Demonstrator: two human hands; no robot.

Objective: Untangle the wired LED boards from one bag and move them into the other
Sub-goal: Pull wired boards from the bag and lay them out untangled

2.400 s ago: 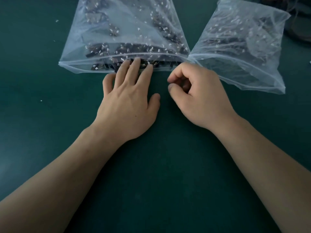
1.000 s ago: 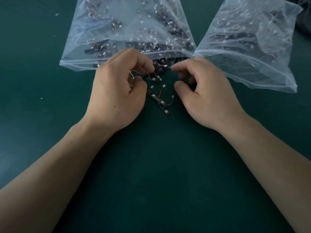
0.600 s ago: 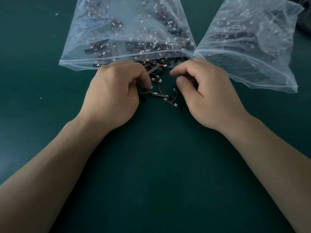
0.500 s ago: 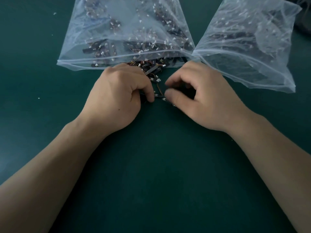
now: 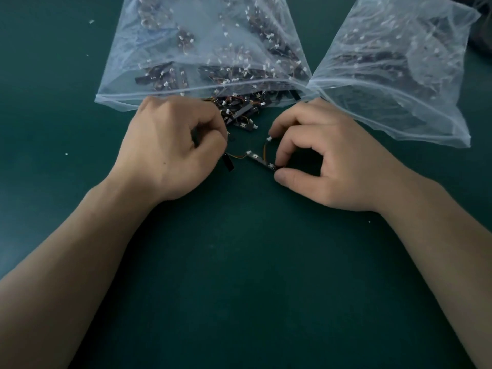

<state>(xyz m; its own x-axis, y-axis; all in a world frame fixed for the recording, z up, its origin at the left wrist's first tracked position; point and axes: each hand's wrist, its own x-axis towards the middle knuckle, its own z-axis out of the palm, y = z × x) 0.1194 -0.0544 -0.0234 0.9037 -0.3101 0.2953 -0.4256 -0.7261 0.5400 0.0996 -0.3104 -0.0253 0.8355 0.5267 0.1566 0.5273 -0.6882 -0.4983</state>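
Far left: clear bag [image 5: 149, 62] of LED boards, tangled pile [image 5: 239, 113] spilled at mouth. Curled left hand [image 5: 170, 145] pinching black board [image 5: 229, 164]. Thin orange wire [image 5: 238, 156] across to second board [image 5: 262, 161], pinched between right hand [image 5: 332, 161] thumb and forefinger. Right: second bag [image 5: 399, 75].

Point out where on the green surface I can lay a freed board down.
Widest bare patch: the green surface between the two forearms, near side of both hands. Another lies left of the left bag. Crowded: the spilled boards at that bag's mouth, between left hand and right hand.
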